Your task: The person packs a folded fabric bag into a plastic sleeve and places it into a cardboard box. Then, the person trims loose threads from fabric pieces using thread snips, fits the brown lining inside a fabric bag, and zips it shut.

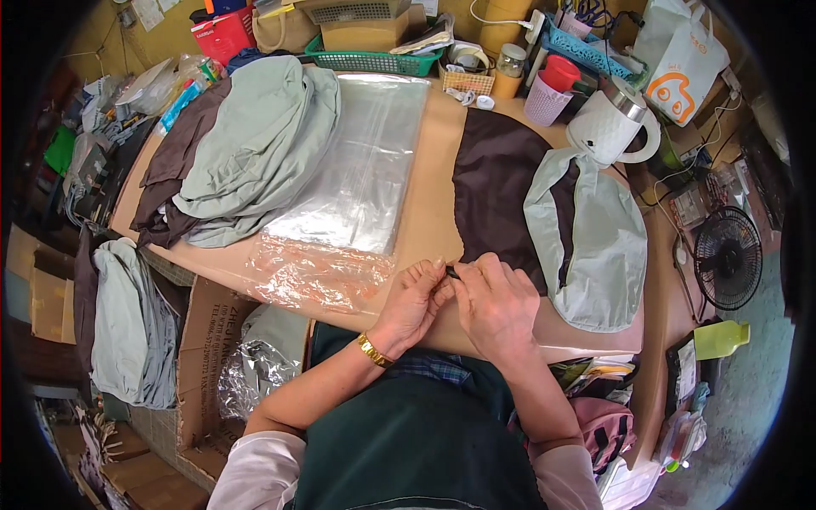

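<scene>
Close together at the near edge of the table, my left hand and my right hand are both closed in a pinch. A small black piece shows between their fingertips; its kind is too small to make out, and I cannot tell whether it joins the cloth. Just beyond my right hand lies a dark brown cloth piece with a curved top edge. A pale grey-green cloth piece, with a dark strip along its opening, overlaps it on the right.
Left on the table are a pile of grey-green cloth and clear plastic bags. A white kettle stands at the back right, near a black fan. Below the left edge sits a cardboard box.
</scene>
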A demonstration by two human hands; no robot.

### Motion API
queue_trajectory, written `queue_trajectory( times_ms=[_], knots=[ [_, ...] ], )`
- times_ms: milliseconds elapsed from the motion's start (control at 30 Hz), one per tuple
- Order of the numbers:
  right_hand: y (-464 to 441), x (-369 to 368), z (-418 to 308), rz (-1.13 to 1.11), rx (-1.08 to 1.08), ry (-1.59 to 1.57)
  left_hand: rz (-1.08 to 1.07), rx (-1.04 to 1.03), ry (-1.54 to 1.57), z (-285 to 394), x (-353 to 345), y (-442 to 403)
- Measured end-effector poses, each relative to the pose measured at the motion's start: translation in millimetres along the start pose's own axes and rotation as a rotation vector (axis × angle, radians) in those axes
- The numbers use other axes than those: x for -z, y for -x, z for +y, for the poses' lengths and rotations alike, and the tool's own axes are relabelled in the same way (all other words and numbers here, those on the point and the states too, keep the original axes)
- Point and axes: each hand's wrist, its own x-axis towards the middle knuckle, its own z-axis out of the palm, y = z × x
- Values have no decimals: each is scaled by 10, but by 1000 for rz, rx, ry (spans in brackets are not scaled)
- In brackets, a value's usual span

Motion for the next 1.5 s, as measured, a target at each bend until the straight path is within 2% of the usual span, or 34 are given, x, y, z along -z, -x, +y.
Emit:
queue_trajectory(
  times_ms=[133, 200, 267, 300, 333, 400, 433, 467, 500, 533, 567, 600, 633, 667, 733, 800, 867, 933, 967, 1033, 1067, 1100, 1133, 1167, 1200, 1233, 1333, 1467, 1500],
  knots=[
    [19, -42, 95, -14, -62, -140, -21, 19, -10, 79, -112, 160],
    [3, -55, 282, 80, -269, -275, 4, 53, -56, 170, -127, 271],
    [50, -41, 543, 56, -347, -253, -181, 279, -329, 329, 31, 422],
    [104, -52, 684, -11, -278, -365, -154, 372, -475, 440, 28, 458],
    [160, -69, 781, -81, -208, -477, -154, 378, -477, 545, 107, 465],
    [316, -125, 860, -157, -218, -563, -375, 405, -810, 713, 267, 471],
    [410, -199, 922, -268, -231, -533, -384, 257, -883, 674, 347, 471],
    [476, -270, 951, -380, -244, -501, -384, 261, -882, 683, 335, 445],
    [520, -352, 949, -242, -284, -500, -279, 92, -1039, 706, 302, 381],
    [552, -398, 979, -242, -286, -501, -169, -81, -1190, 731, 268, 311],
    [578, -429, 1041, -213, -451, -632, -170, -79, -1191, 731, 243, 198],
    [607, -482, 1120, -179, -615, -760, -122, -427, -1538, 696, 226, 44],
    [679, -632, 1228, -51, -608, -814, -63, -800, -1858, 624, 211, -60],
    [685, -651, 1239, -48, -609, -812, -67, -802, -1857, 504, 178, -103],
    [674, -657, 1243, 95, -707, -1010, -36, -597, -2124, 226, 111, -149],
    [580, -479, 1163, 83, -776, -1106, -513, -462, -2151, -72, 176, 5],
    [670, -544, 1260, 37, -901, -1064, -1024, -334, -1802, -47, 36, 292],
    [640, -537, 1212, 72, -879, -1059, -1320, 380, -1471, 234, -347, 343],
    [626, -500, 1182, 33, -885, -1050, -1087, 316, -1286, 308, -324, 431],
    [642, -476, 1175, -41, -908, -995, -798, -413, -1189, 675, -462, 567],
    [626, -463, 1148, -40, -910, -994, -622, -552, -1192, 1029, -722, 755],
    [590, -441, 1096, -48, -807, -959, -363, -703, -1223, 1236, -853, 1004],
    [566, -431, 1059, -62, -703, -923, -347, -952, -1279, 1338, -871, 1107],
    [569, -445, 1062, -69, -696, -924, -287, -1210, -1330, 1440, -889, 1211],
    [583, -470, 1082, -72, -642, -845, -243, -1549, -1054, 1512, -1035, 1236],
    [587, -489, 1086, -73, -587, -766, -295, -1701, -1079, 1582, -1096, 1276],
    [576, -469, 1064, -67, -653, -766, -417, -1742, -1320, 1621, -1077, 1334],
    [670, -561, 1173, -15, -716, -798, -445, -1738, -1418, 1643, -1056, 1358],
    [642, -507, 1138, 1, -853, -901, -445, -1744, -1429, 1651, -1055, 1359]
  ],
)
